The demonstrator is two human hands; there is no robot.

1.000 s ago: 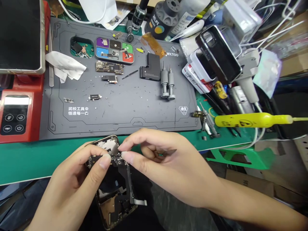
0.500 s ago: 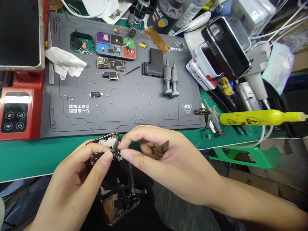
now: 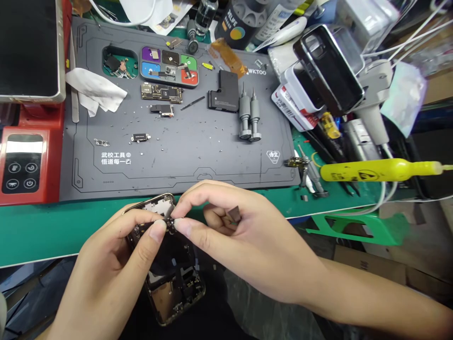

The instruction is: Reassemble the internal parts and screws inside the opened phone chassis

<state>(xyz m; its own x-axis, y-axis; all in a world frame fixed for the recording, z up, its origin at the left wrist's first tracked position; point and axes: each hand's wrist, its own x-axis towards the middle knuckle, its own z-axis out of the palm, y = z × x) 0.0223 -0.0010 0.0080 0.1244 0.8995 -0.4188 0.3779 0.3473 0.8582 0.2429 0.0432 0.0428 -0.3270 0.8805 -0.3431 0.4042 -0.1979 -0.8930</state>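
An opened phone housing [image 3: 163, 302] is tilted below the bench edge, its inside facing me and its upper part behind my hands. My left hand [image 3: 116, 255] pinches a small dark flex cable part [image 3: 171, 225] between thumb and index finger, over the housing's upper half. From the other side, the thumb and index fingertips of my right hand [image 3: 244, 241] close on the same part. The remaining right fingers curl inward, and a flat brown piece [image 3: 234, 214] sticks out beside the palm; its other end is hidden.
On the grey work mat [image 3: 191, 151] lie a logic board [image 3: 162, 93], a black battery [image 3: 224, 92], two grey screwdrivers [image 3: 249, 115] and several tiny screws. A red device [image 3: 33, 160] stands left. A yellow bottle-shaped tool [image 3: 368, 170] and phones [image 3: 327, 71] crowd the right.
Both hands stay pinched on the part, the right one shifted slightly left. The ribbon strip hanging down the housing's right side no longer shows as it did.
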